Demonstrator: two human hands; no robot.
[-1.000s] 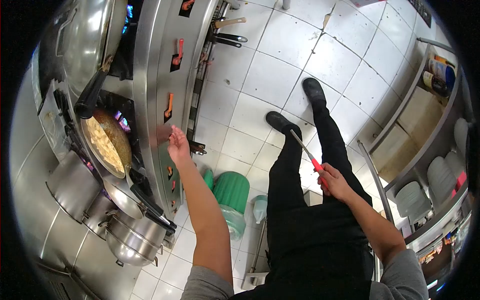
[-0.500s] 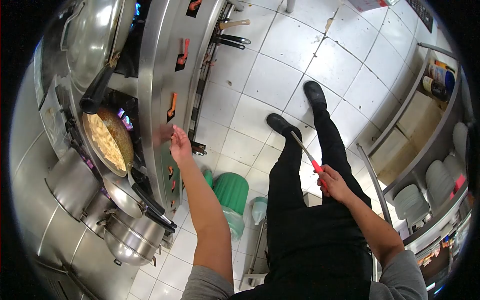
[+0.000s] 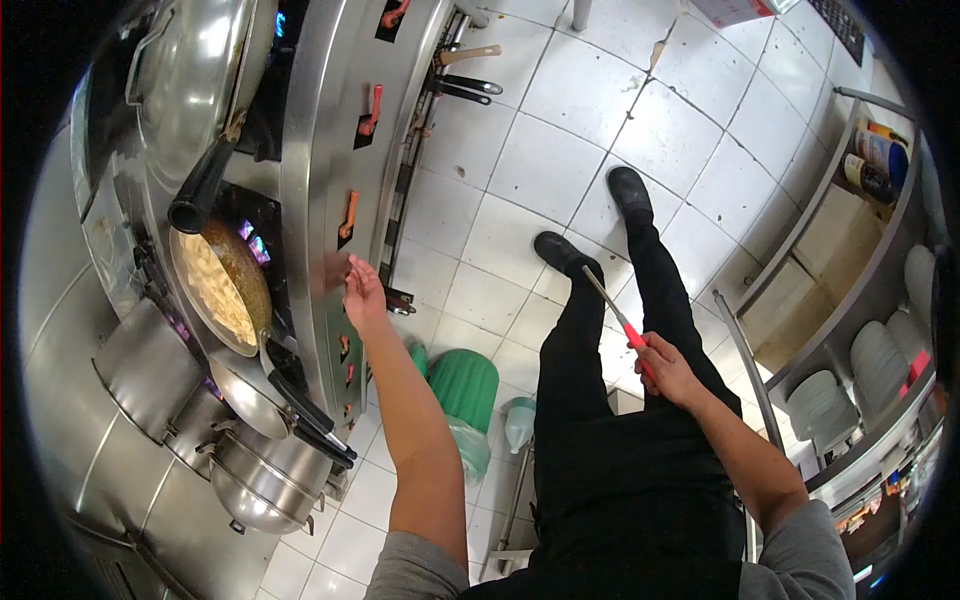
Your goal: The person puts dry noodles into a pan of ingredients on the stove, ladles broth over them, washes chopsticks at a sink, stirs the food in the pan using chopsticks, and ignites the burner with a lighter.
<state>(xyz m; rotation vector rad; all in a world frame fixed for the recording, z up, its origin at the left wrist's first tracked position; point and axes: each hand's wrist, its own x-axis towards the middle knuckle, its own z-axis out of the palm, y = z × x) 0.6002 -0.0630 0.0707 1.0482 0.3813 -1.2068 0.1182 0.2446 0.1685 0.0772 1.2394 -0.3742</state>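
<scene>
My left hand (image 3: 366,290) is at the stove's steel front panel (image 3: 318,190), below an orange control knob (image 3: 349,218). Its fingers are bent together, and whatever they grip, if anything, is hidden. Low in front of my right thigh, my right hand (image 3: 662,364) is closed round the red handle of a stick lighter (image 3: 628,328). The lighter's thin metal tube points forward and left. On the stove, a frying pan (image 3: 256,290) holds pale, chunky food, with bluish flame light beside it.
A large lidded pan (image 3: 195,90) with a black handle stands farther along the stove. Steel pots (image 3: 265,480) are at the near left. A green bin (image 3: 465,385) stands on the tiled floor. Right, a shelf holds stacked plates (image 3: 822,405) and bottles (image 3: 875,165).
The stove has shifted slightly right in the view. My left hand's fingers have changed pose a little beside the panel. My right hand and the lighter look almost still.
</scene>
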